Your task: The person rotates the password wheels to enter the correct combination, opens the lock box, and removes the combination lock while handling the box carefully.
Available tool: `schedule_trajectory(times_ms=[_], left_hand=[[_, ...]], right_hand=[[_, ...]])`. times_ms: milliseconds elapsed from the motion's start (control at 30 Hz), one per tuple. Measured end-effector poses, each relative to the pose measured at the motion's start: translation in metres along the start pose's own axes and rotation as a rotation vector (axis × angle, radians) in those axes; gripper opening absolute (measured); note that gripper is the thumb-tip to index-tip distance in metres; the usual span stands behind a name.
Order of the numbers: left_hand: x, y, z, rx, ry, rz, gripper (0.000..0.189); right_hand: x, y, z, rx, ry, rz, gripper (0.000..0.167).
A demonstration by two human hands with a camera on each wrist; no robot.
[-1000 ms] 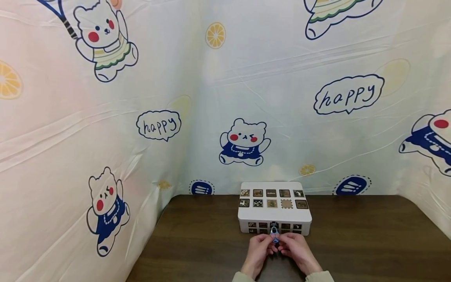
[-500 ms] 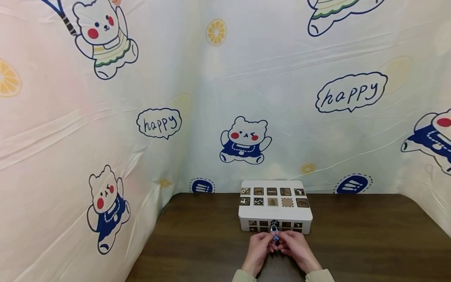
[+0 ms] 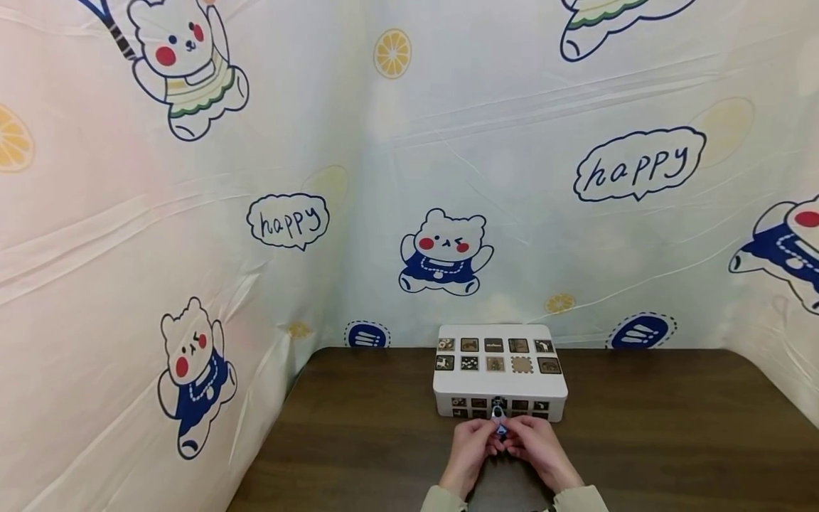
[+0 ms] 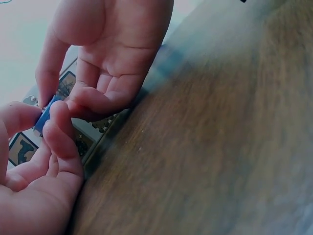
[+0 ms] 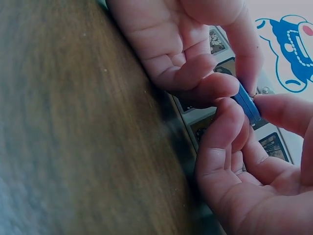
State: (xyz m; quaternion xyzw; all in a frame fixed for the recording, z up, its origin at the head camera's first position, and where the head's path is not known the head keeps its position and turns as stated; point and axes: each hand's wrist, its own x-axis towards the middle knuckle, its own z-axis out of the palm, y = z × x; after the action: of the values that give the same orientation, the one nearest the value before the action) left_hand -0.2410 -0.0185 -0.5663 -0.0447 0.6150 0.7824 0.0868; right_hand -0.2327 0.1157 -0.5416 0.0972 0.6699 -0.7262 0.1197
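Note:
A small blue padlock (image 3: 502, 429) with a silver shackle is at the middle of the front side of a white tin box (image 3: 499, 384). My left hand (image 3: 468, 452) pinches the padlock from the left between thumb and fingers. From the right, my right hand (image 3: 539, 449) pinches the same padlock, thumb tips nearly meeting. In the left wrist view, the blue body (image 4: 45, 116) shows edge-on between both sets of fingertips. The right wrist view has the padlock (image 5: 248, 105) gripped likewise, its lower part covered by curled fingers.
The box lies at the back of a dark brown wooden table (image 3: 358, 427), its lid and front printed with small square pictures. Behind and at both sides hangs a pale curtain (image 3: 358, 142) with bears, orange slices and "happy" bubbles.
Both hands keep their pinch on the padlock with hardly any movement. The head view has tilted slightly down, so the scene sits a little higher.

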Motion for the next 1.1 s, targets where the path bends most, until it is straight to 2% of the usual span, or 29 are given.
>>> schedule_trajectory(times_ms=[567, 900, 1100], left_hand=[[-0.0001, 0.0039, 0.0016, 0.005, -0.011, 0.010, 0.015], [-0.0011, 0.0024, 0.0004, 0.031, 0.005, 0.008, 0.016], [-0.0006, 0.0017, -0.0001, 0.002, 0.003, 0.006, 0.017]], right_hand=[[-0.0006, -0.0036, -0.0041, 0.019, -0.064, -0.032, 0.023], [-0.0013, -0.0032, -0.0064, 0.019, -0.075, -0.016, 0.026], [-0.0013, -0.0036, -0.0067, 0.021, -0.078, -0.012, 0.027]])
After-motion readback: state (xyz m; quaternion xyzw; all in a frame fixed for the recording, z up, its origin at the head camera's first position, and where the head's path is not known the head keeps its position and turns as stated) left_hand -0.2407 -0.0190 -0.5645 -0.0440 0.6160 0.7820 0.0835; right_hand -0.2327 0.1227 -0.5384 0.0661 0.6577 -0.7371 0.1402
